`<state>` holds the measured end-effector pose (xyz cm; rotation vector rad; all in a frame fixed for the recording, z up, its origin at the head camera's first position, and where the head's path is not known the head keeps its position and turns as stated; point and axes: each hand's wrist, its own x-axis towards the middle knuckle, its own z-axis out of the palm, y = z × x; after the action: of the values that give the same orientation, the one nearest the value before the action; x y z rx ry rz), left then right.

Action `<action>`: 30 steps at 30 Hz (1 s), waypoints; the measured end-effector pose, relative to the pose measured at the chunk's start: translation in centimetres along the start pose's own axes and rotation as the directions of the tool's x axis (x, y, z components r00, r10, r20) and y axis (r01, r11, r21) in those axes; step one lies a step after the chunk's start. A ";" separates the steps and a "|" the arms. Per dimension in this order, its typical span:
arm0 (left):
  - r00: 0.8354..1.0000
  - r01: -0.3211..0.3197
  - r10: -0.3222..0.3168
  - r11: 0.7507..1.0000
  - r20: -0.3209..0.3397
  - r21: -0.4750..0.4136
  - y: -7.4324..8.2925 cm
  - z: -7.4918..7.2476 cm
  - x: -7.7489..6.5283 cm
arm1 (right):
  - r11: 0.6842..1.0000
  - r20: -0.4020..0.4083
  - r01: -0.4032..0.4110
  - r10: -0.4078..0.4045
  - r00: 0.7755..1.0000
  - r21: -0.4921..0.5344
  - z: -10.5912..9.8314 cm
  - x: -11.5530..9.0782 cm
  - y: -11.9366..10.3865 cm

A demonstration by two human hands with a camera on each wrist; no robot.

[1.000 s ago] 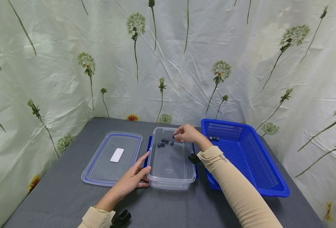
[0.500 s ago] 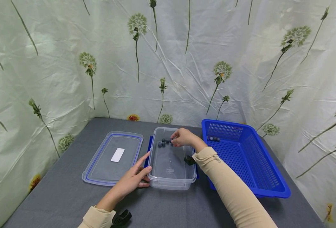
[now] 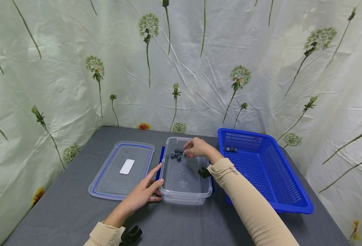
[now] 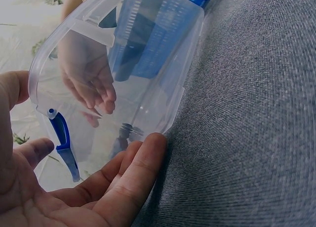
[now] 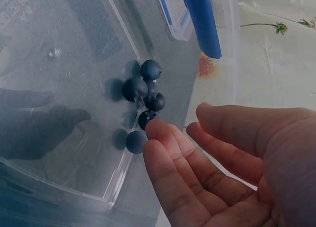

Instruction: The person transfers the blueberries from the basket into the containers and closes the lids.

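A clear plastic food container (image 3: 187, 177) with blue side clips stands uncovered in the middle of the table. Several blueberries (image 3: 179, 158) lie together on its floor near the far end. My right hand (image 3: 200, 149) reaches in above them from the right. In the right wrist view its loosely bent fingers (image 5: 170, 180) hold nothing, and a fingertip is very close to a blueberry (image 5: 136, 142). My left hand (image 3: 141, 195) rests against the container's left side, fingers extended along the lower wall and thumb by the rim; its fingertips (image 4: 150, 148) touch the plastic.
A blue perforated basket (image 3: 287, 171) stands right of the container, with several blueberries (image 3: 230, 149) in its far left corner. To the left lies the clear lid (image 3: 110, 177) with a blue seal and a white label (image 3: 127, 166). A flowered curtain hangs behind the table.
My right hand has moved slightly left and lower into the container and let go of a blueberry, which now lies nearer the front of the group. My left hand stays put.
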<state>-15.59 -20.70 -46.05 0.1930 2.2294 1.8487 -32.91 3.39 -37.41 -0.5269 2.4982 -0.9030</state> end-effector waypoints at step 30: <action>1.000 -0.013 0.013 1.000 0.014 -0.006 0.0 -0.1 0.0 | 0.998 -0.083 0.069 -0.068 0.994 0.012 -4.6 -2.4 1.6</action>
<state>-15.60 -20.75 -46.07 0.2193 2.2178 1.8546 -33.55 7.99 -34.67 -0.5849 2.5594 -0.9878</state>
